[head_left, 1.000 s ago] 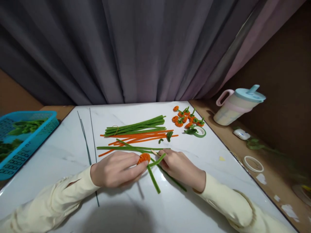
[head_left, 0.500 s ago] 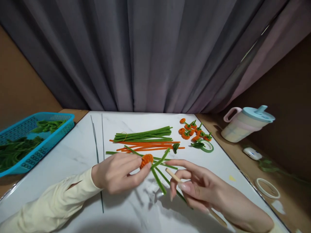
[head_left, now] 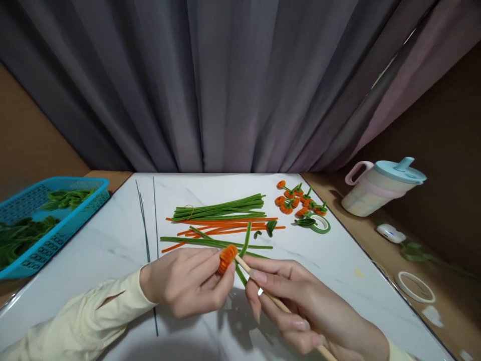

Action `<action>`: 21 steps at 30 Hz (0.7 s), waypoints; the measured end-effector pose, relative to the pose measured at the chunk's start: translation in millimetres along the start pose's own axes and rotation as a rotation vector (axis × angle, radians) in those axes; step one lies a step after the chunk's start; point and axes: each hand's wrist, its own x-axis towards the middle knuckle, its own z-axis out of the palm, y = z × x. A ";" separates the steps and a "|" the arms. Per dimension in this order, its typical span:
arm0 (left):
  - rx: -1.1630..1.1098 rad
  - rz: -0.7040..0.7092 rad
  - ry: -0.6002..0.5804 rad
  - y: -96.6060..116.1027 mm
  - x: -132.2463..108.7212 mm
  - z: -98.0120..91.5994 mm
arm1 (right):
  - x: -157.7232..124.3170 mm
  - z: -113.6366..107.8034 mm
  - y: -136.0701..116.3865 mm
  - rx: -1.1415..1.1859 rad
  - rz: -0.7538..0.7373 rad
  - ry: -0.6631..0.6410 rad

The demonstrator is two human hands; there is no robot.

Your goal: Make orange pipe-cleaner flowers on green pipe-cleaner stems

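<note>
Between its thumb and fingers, my left hand (head_left: 188, 281) pinches a small orange pipe-cleaner pumpkin (head_left: 226, 258). Green pipe-cleaner ends (head_left: 246, 239) stick out from its right side, one upward and one downward. My right hand (head_left: 296, 301) is closed round a thin wooden stick (head_left: 280, 303), whose tip meets the pumpkin's right side where the green ends come out. Behind the hands lie loose orange pipe cleaners (head_left: 225, 229) and a bundle of green pipe cleaners (head_left: 221, 206). A small dark green coil (head_left: 271, 228) rests to their right.
Several finished orange pumpkins (head_left: 295, 198) sit at the back right beside a roll of green tape (head_left: 320, 224). A blue basket (head_left: 71, 225) with green pieces stands left, near thin dark wires (head_left: 155, 215). On the right are a lidded cup (head_left: 379, 188) and a white ring (head_left: 415, 287).
My right hand has moved left and turned, bringing the stick's tip from apart to against the pumpkin. My left hand still holds the pumpkin, now slightly tilted.
</note>
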 end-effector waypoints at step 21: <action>0.097 0.160 -0.001 -2.6 -4.1 8.7 | -4.1 -1.4 -4.1 -0.116 0.066 0.094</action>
